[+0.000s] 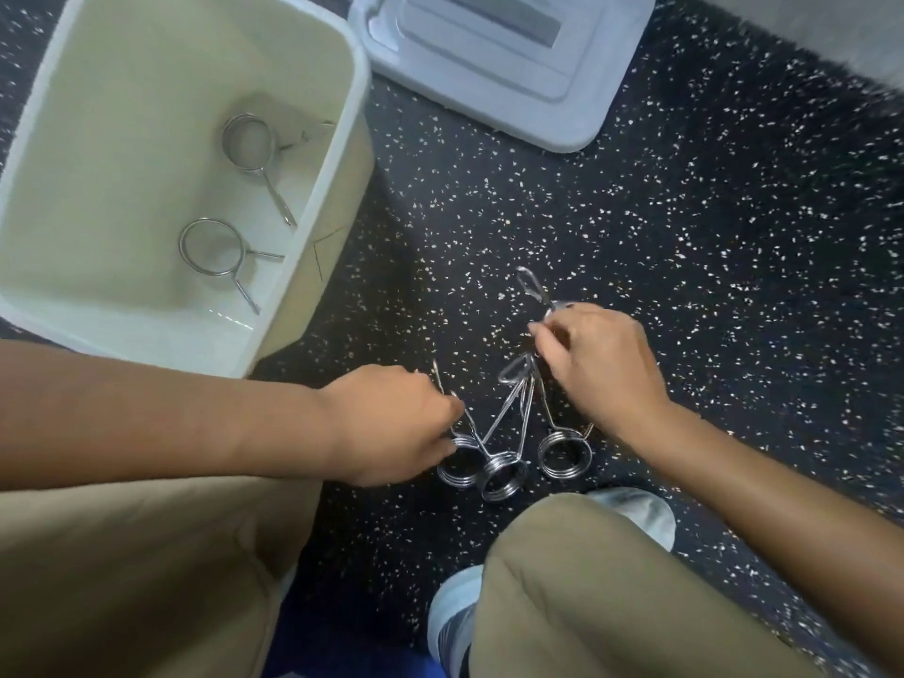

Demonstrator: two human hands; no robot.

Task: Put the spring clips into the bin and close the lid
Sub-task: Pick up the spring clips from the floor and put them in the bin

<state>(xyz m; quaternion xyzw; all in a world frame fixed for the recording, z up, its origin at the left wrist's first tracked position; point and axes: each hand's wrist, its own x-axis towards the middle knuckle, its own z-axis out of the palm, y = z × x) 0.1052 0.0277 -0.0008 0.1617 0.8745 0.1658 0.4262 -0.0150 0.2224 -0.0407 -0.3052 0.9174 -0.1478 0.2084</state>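
1. Head view looks down on a speckled dark floor (pixel 636 227), with the open bin (pixel 313 198) at the upper left and its lid (pixel 513 90) lying flat on the floor just beyond, apart from the bin.
2. Two spring clips (pixel 230 144) already lie on the bin's bottom; a cluster of loose clips (pixel 504 474) sits on the floor between the hands, their handles crossing (three coils show, and a further handle loop pokes out past the right hand).
3. Left hand (pixel 391 423) is curled closed around the handle of the leftmost clip (pixel 457 469); its coil looks to rest on the floor.
4. Right hand (pixel 601 364) pinches thin wire handles between fingers and thumb, though exactly which clips it grips I cannot tell.
5. Step in hand, as I judge it: gathering the remaining clips, roughly mid-task.
6. Next calls for lifting them free of the tangle, carrying them left over the rim, releasing, then fetching the lid.
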